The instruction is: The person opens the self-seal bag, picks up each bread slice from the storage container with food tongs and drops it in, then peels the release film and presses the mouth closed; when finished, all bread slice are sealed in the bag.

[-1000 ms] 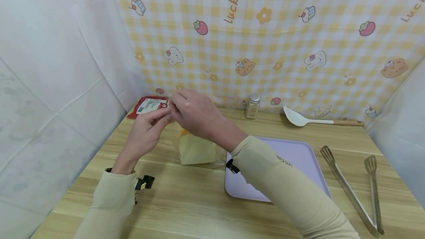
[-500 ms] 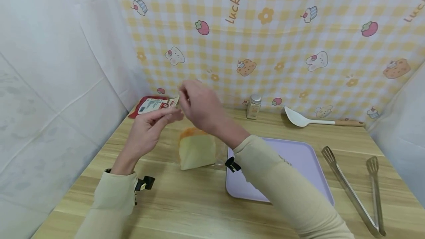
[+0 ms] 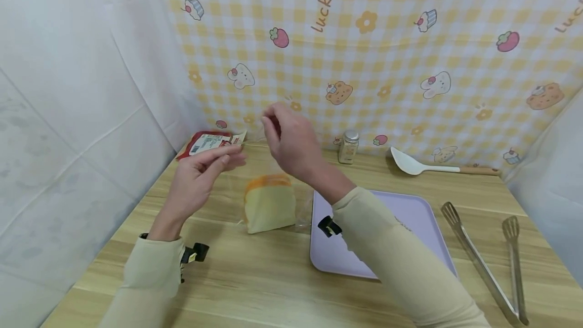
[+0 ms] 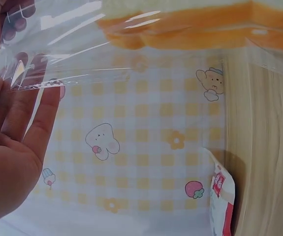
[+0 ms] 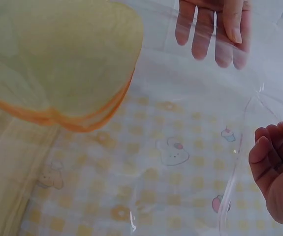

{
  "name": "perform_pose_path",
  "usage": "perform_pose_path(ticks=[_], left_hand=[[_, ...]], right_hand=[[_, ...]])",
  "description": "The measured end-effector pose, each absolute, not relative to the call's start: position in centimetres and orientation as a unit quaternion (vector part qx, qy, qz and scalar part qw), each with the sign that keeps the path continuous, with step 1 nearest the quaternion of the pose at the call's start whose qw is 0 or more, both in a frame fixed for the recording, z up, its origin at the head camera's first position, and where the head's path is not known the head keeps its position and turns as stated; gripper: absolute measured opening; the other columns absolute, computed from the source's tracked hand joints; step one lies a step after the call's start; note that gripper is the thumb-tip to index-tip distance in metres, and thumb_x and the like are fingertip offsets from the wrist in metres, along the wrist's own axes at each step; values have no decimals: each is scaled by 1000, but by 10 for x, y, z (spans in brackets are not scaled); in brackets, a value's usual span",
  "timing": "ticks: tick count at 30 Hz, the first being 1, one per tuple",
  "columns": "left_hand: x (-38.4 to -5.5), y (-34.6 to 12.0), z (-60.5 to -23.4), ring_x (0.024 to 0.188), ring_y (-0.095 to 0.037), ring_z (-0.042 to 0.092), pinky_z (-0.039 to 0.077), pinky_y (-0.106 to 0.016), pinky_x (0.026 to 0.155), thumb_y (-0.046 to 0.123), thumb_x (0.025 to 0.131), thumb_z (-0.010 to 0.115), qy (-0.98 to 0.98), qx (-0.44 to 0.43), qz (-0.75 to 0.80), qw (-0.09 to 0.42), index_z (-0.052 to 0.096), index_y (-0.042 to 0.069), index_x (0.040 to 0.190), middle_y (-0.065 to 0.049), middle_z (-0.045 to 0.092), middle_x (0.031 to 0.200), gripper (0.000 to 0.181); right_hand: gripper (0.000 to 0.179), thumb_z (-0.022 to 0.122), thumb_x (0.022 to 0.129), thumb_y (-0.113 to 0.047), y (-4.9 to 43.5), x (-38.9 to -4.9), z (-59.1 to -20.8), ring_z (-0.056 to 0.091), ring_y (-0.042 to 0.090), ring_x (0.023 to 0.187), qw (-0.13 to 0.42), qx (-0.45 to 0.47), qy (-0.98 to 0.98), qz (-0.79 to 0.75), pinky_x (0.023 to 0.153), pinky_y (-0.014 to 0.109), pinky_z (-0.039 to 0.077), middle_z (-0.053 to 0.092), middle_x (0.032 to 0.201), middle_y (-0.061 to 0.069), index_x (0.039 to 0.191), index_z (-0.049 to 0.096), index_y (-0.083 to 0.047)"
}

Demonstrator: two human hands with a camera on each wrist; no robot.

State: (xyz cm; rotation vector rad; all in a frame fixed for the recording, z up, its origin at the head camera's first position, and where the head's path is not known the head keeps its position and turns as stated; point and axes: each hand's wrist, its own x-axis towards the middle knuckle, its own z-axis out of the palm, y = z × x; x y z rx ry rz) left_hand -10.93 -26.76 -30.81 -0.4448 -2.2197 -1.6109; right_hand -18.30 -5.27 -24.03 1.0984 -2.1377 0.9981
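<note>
A clear plastic bag (image 4: 82,64) stretches between my two hands, its film partly too transparent to trace. Inside it, bread slices (image 3: 269,205) with an orange-brown crust stand near the middle of the table. My left hand (image 3: 193,178) holds the bag's upper edge under its thumb, with the fingers (image 5: 200,37) fairly straight and seen through the film in the right wrist view. To the right and higher up, my right hand (image 3: 293,140) has its fingers curled and pinches another part of the bag's edge. Its fingertips are partly hidden in the head view.
A lilac tray (image 3: 387,247) lies to the right, partly under my right forearm. Metal tongs (image 3: 483,262) lie beyond it. Along the back are a red-and-white packet (image 3: 207,143), a seasoning jar (image 3: 348,147) and a white spatula (image 3: 410,162) with a wooden handle.
My right hand has moved up and to the right, away from the left hand, drawing the bag's edge apart. The left hand has hardly moved. More of the bread's crust shows.
</note>
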Motion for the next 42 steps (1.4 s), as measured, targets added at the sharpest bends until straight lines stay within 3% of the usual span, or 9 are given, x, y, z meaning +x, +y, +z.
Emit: perform_pose_path(ticks=[11, 18, 26, 32, 42], left_hand=[[-109, -267, -309, 107, -7, 77, 54, -19, 101, 14, 111, 55, -784, -152, -572, 186, 70, 6, 137, 6, 80, 118, 31], [-109, -268, -309, 107, -8, 77, 54, -19, 101, 14, 111, 55, -785, -151, -572, 185, 70, 7, 137, 3, 80, 120, 31], [-109, -268, -309, 107, -11, 78, 53, -18, 102, 13, 111, 55, -784, -152, -571, 189, 70, 7, 137, 1, 80, 119, 31], [-108, -269, -311, 106, -12, 78, 54, -19, 102, 12, 110, 56, -781, -153, -573, 193, 70, 6, 136, 1, 80, 118, 30], [-108, -270, -310, 106, -12, 78, 54, -18, 100, 13, 110, 56, -781, -146, -577, 190, 71, 5, 135, 2, 80, 118, 30]], right_hand=[[19, 54, 109, -11, -26, -194, -239, 55, 23, 63, 301, 360, -786, 401, 62, 30, 44, 62, 78, 13, 107, 66, 3], [19, 55, 109, -10, -13, -200, -243, 56, 25, 65, 317, 339, -783, 415, 62, 31, 45, 63, 79, 14, 107, 67, 4], [18, 54, 109, -10, -3, -203, -244, 47, 22, 55, 327, 320, -771, 443, 55, 25, 35, 55, 67, 13, 105, 64, 5], [19, 52, 110, -11, 4, -205, -243, 45, 20, 54, 334, 299, -768, 457, 53, 23, 31, 57, 67, 13, 108, 62, 5], [22, 49, 110, -15, 27, -213, -238, 38, 3, 48, 347, 237, -774, 474, 47, 20, 28, 52, 63, 4, 111, 61, 4]])
